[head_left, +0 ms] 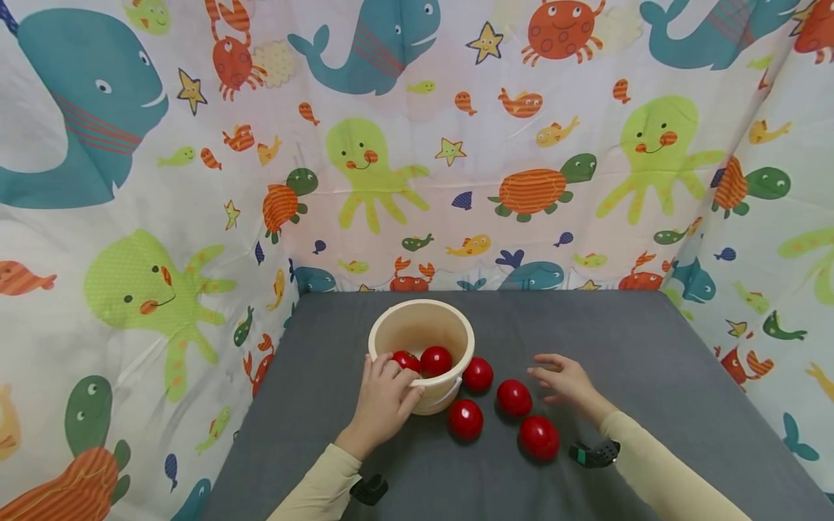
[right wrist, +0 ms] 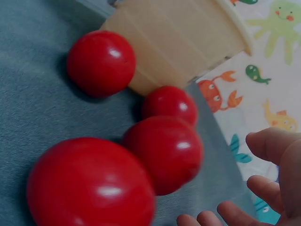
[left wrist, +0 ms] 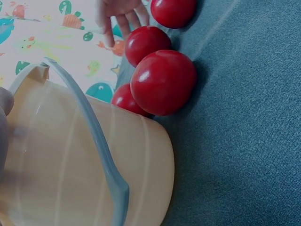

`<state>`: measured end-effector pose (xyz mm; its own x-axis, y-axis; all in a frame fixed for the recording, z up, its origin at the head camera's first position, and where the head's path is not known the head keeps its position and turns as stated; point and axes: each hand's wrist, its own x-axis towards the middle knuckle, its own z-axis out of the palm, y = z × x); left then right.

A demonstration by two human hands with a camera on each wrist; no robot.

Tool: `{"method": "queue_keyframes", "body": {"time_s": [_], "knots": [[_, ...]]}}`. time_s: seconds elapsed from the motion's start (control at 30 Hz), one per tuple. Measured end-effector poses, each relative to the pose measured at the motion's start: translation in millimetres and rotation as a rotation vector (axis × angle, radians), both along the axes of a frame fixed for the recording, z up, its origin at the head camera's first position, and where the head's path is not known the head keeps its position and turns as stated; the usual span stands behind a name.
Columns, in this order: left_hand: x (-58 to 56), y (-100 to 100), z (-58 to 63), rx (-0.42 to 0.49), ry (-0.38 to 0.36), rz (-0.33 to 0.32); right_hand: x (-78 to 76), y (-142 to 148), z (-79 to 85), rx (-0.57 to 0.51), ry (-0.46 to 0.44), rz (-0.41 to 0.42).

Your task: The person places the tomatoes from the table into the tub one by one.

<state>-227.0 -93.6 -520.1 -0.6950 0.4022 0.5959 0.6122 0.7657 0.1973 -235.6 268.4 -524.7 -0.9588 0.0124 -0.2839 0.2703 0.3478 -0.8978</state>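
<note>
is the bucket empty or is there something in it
Not empty: two round red objects show inside the bucket; the left hand on its rim may hide more.

Up top, the head camera looks forward and down, wide over the table (head_left: pixel 313 449) and patterned backdrop (head_left: pixel 469 137); the left wrist's, rolled sideways, sits tight against the bucket (left wrist: pixel 61 155); the right wrist's, tilted, faces that bucket across close red fruits (right wrist: pixel 162 150), which all three share.

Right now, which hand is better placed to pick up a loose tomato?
Probably the right hand: it is empty and beside the loose tomatoes, while the left hand holds the bucket by its rim.
</note>
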Motion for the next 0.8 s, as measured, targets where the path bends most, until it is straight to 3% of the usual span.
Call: {"method": "queue_keyframes", "body": {"time_s": [0.3, 0.8], "knots": [[0.8, 0.0, 1.6, 0.007, -0.018, -0.013, 1.2, -11.4, -22.1, -0.01, -0.02, 0.013], [1.5, -0.3, 1.1, 0.001, -0.016, 0.001, -4.0, -30.4, -35.3, -0.09, -0.05, 0.036]]}}
